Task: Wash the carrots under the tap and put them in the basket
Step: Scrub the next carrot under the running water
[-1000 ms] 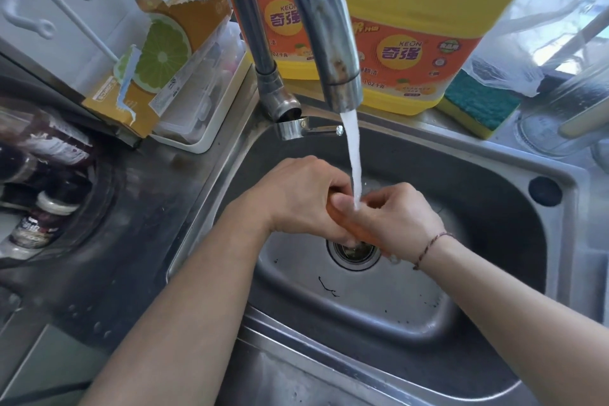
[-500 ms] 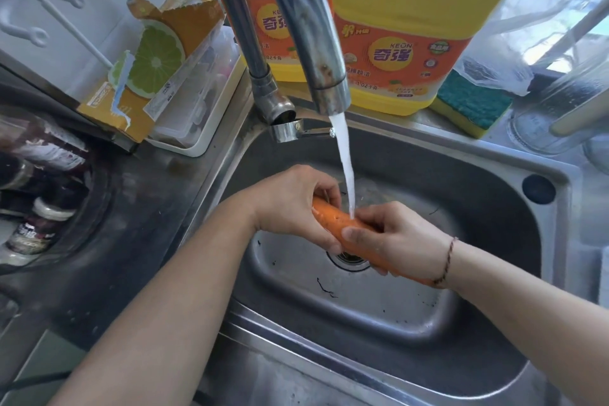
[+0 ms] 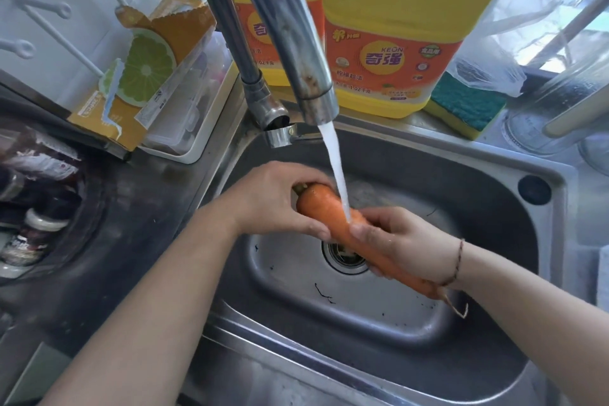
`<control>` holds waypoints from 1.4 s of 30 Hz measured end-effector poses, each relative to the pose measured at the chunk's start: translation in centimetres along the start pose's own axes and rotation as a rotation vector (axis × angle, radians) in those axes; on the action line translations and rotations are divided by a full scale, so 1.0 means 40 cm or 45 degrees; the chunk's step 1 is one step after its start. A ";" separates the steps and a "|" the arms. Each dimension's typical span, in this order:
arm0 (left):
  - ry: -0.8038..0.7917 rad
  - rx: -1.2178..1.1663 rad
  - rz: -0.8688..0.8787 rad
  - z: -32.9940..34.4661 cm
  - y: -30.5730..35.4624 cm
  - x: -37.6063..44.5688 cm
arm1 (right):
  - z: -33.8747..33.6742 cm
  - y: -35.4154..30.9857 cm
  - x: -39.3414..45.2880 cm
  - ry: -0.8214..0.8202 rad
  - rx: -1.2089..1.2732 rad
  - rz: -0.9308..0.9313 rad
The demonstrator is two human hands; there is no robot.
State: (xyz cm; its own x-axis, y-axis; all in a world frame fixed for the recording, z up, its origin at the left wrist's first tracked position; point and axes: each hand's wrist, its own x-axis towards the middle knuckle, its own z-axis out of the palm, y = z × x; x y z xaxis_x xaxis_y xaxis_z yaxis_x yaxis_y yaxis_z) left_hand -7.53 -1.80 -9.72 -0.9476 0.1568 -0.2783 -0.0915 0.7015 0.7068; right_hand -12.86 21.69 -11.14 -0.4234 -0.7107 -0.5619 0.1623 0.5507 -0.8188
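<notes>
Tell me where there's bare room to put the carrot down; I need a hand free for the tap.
Free: the sink floor nearer you than the drain, and the dark counter left of the basin. Crowded: the ledge behind the tap, with detergent jugs, sponge and torn box.

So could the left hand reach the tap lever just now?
Probably not at once: the left hand grips the carrot. The lever sits just above it, nothing between.
</notes>
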 end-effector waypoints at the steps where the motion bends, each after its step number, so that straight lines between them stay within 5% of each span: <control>1: 0.015 -0.051 0.009 -0.009 -0.009 -0.006 | -0.002 0.006 -0.002 -0.052 0.062 -0.004; 5: 0.010 -0.211 0.020 -0.013 -0.029 -0.011 | 0.003 0.018 0.006 -0.135 0.309 0.049; 10: 0.054 -0.275 0.009 0.014 -0.038 -0.021 | 0.003 0.007 0.002 0.037 0.168 0.088; 18: 0.185 -1.182 -0.278 0.057 -0.048 -0.037 | 0.038 -0.026 -0.006 0.208 0.091 0.220; 22: 0.204 -1.152 -0.437 0.055 -0.011 -0.026 | 0.043 -0.052 0.018 0.185 -0.083 0.389; 27: 0.202 -1.476 -0.639 0.022 -0.026 -0.027 | 0.041 -0.028 0.015 -0.055 0.191 0.169; 30: 0.186 -1.510 -0.672 -0.002 -0.033 -0.031 | 0.039 -0.016 0.007 -0.151 0.341 0.117; 37: 0.289 -1.444 -0.672 0.025 -0.012 -0.015 | 0.069 -0.053 0.022 0.232 0.060 0.261; 42: 0.447 -1.331 -0.655 0.037 -0.003 0.013 | 0.061 -0.038 0.028 0.217 0.148 0.198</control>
State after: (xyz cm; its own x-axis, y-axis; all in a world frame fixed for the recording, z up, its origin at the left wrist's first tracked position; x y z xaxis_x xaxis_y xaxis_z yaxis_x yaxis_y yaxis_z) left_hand -7.57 -0.78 -10.91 -0.7444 -0.2851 -0.6038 -0.5300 -0.2978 0.7940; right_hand -11.43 18.98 -10.81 -0.5277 -0.5319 -0.6622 0.3345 0.5865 -0.7376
